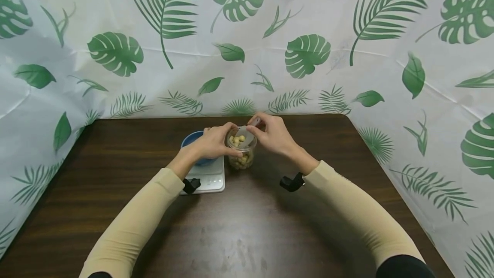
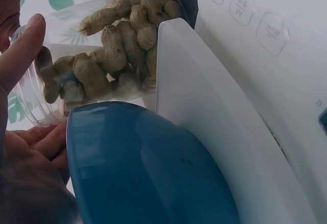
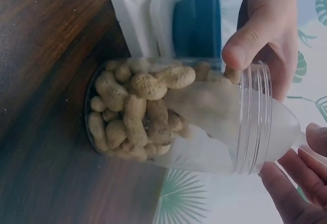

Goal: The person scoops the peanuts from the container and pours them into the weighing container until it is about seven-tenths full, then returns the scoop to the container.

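A clear screw-neck jar (image 3: 204, 155) of unshelled peanuts (image 3: 135, 116) stands upright on the table, its mouth uncovered. My left hand (image 1: 214, 141) grips the jar near its neck, thumb on the near side and fingers around the far side. Above the jar's mouth, my right hand (image 1: 275, 135) pinches the handle of a frosted translucent scoop (image 3: 281, 124). The scoop's blade reaches down inside the jar, among the upper peanuts. Left of the jar, a blue bowl (image 2: 138, 157) sits on a white kitchen scale (image 1: 212, 182); my left hand partly covers the bowl in the head view.
The dark wooden table (image 1: 247, 231) extends around the jar and scale. A leaf-patterned sheet (image 1: 262, 55) hangs behind the table and along its sides. The scale's right edge lies close to the jar.
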The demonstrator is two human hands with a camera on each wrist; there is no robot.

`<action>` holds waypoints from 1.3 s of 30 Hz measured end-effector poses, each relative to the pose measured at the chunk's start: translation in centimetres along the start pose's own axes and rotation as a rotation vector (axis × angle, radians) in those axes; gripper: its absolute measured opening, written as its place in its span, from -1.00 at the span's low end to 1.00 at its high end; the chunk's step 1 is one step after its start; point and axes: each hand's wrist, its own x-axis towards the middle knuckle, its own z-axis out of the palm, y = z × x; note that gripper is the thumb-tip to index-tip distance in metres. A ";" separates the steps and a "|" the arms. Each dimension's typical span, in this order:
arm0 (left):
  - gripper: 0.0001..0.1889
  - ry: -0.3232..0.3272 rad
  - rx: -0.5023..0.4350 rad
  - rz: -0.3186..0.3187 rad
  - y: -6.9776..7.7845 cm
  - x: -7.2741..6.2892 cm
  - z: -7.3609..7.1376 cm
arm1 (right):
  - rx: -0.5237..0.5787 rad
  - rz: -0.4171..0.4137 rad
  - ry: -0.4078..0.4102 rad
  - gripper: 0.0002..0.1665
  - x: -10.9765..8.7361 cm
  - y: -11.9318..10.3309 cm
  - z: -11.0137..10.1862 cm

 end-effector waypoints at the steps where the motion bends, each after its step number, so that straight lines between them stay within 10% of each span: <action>1: -0.13 0.001 0.000 -0.001 0.0 0.0 0.0 | 0.003 0.004 0.005 -0.85 0.0 0.0 0.0; 34: -0.12 0.014 -0.004 -0.004 -0.6 -0.2 0.2 | 0.199 0.060 0.124 -0.82 -0.8 1.7 0.6; 39: -0.10 0.025 0.003 -0.003 -0.5 0.0 0.3 | 0.241 0.055 0.155 -0.85 -1.5 -0.8 -0.2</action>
